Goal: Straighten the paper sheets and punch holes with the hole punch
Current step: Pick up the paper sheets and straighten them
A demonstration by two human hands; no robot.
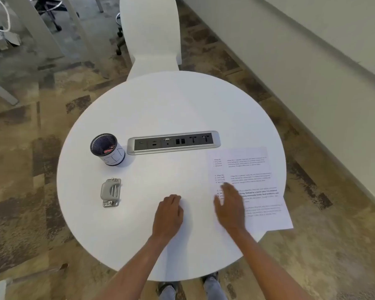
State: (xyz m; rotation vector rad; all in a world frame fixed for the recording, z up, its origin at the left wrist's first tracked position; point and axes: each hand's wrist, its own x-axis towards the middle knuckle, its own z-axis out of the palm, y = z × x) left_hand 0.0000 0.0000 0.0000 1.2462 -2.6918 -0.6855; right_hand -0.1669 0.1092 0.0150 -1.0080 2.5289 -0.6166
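Observation:
Several printed paper sheets point(253, 176) lie fanned and askew on the right side of the round white table point(160, 109), their lower corner hanging over the rim. My right hand point(231, 205) hovers flat, fingers apart, over the sheets' left edge; it is slightly blurred. My left hand point(168, 213) rests on the bare tabletop left of the sheets, fingers curled loosely, holding nothing. The grey metal hole punch point(110, 192) sits on the table's left side, well away from both hands.
A black mesh pen cup point(107, 149) with a white label stands behind the hole punch. A silver power and data socket strip point(173, 142) is set into the table's middle. A white chair point(152, 33) stands at the far side. A wall runs along the right.

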